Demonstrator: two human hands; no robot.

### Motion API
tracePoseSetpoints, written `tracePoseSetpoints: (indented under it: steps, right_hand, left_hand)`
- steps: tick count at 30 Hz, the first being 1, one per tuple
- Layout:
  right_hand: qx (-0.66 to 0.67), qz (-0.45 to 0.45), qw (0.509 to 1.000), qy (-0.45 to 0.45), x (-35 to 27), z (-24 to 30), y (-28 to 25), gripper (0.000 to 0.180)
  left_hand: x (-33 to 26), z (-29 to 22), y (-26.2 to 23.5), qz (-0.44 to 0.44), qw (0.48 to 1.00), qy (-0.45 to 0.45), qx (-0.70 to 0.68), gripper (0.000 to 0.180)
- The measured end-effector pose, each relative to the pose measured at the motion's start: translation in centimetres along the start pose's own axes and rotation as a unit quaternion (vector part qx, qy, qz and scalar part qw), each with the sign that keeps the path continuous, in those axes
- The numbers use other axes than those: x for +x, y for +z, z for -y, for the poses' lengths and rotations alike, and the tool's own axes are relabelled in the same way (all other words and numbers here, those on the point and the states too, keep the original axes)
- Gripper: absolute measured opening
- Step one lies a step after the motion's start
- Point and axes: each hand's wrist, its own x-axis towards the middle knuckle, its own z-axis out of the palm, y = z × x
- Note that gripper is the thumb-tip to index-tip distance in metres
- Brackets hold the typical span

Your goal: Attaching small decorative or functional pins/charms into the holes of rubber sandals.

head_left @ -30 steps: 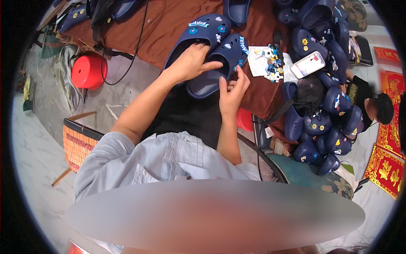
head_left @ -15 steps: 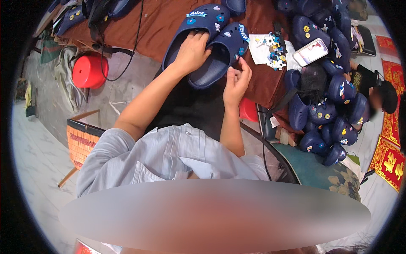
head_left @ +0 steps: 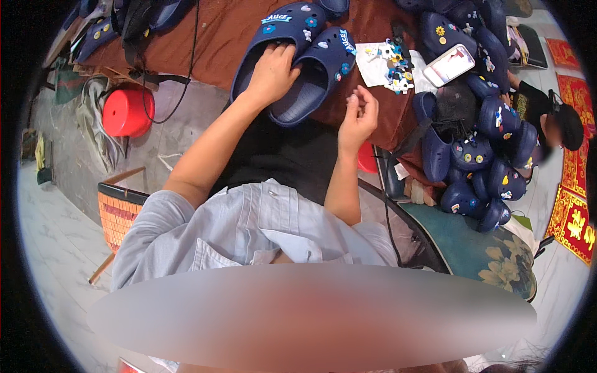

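Observation:
Two navy clogs stand side by side at the brown-covered table's near edge, their toes pointing away. Both carry small blue, white and flower-shaped charms. On the left clog [head_left: 287, 26] my left hand [head_left: 272, 74] has its fingers inside the foot opening, gripping under the upper; the fingertips are hidden. The right clog [head_left: 311, 84] touches it and lies slightly nearer me. To the right of the clogs, my right hand [head_left: 359, 118] is raised, apart from them, thumb and fingers drawn together; anything between them is too small to make out. Beyond it, a pile of loose charms [head_left: 398, 67] rests on white paper [head_left: 371, 65].
A phone [head_left: 449, 65] with a lit screen lies right of the charms. Several decorated navy clogs [head_left: 471, 154] are heaped at the right. A red stool [head_left: 128, 113] and a black cable [head_left: 186, 81] are at left. Another person [head_left: 541, 118] is at far right.
My right hand has drawn back from the right clog's side, and its fingers have curled in. My left hand stays inside the left clog. The whole view has shifted slightly.

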Motion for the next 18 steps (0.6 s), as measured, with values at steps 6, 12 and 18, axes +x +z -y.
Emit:
tracePoseSetpoints:
  steps: [6, 12, 18]
  right_hand:
    - [-0.109, -0.073, 0.991, -0.019, 2.1, -0.6, -3.4, 0.016]
    - [-0.161, -0.125, 0.978, -0.041, 5.1, -2.0, -6.4, 0.014]
    - [-0.285, -0.086, 0.946, -0.13, 11.4, -3.8, -7.4, 0.011]
  left_hand:
    - [0.0, 0.2, 0.3, -0.002, 1.0, -0.014, -0.01, 0.041]
    - [0.0, 0.1, -0.1, 0.01, 1.0, -0.021, -0.005, 0.04]
    - [0.1, 0.1, 0.0, 0.002, 1.0, -0.016, -0.005, 0.039]
